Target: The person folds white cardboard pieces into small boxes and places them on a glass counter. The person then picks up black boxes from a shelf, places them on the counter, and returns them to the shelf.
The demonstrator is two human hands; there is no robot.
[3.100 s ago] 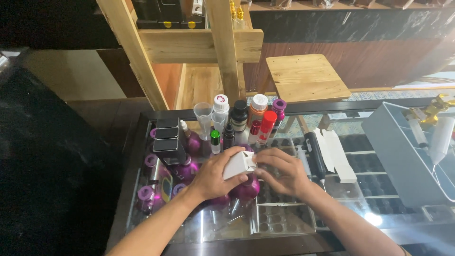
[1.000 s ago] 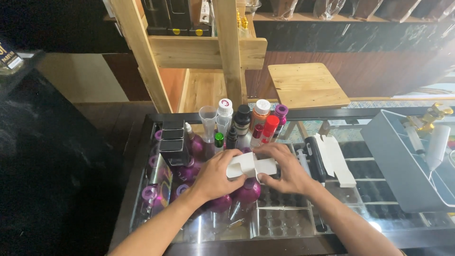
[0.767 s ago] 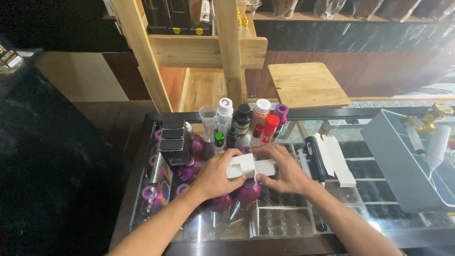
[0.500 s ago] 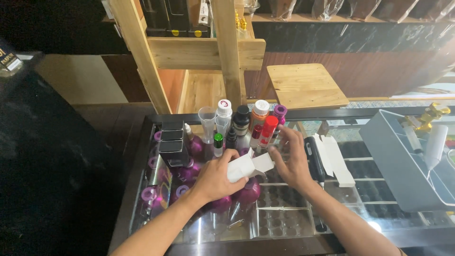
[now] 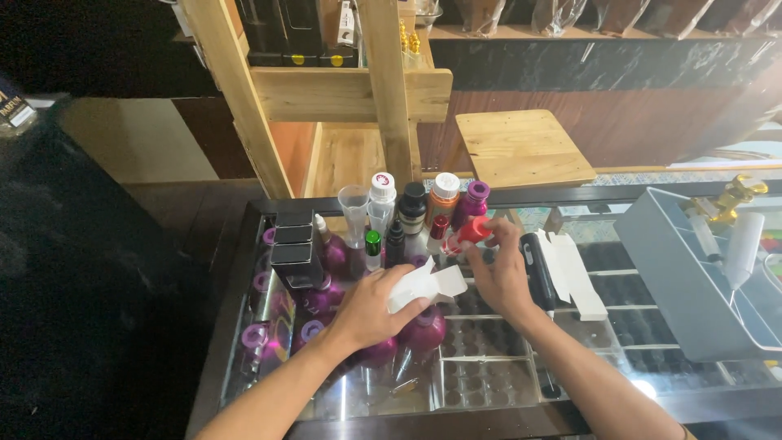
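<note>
The left hand point(image 5: 371, 308) is closed around a small white folded carton point(image 5: 423, 287), holding it above the purple round bottles point(image 5: 419, 330) on the glass tabletop point(image 5: 489, 383). Just beside it, the right hand point(image 5: 503, 273) grips a small red bottle point(image 5: 468, 234) with its fingertips, tilted, near the group of standing bottles. A black pen-like tool point(image 5: 533, 261) lies right of this hand, next to flat white cartons point(image 5: 574, 273). Farther right stands a grey tray point(image 5: 676, 277). Behind the tabletop is a wooden stool point(image 5: 521, 147).
</note>
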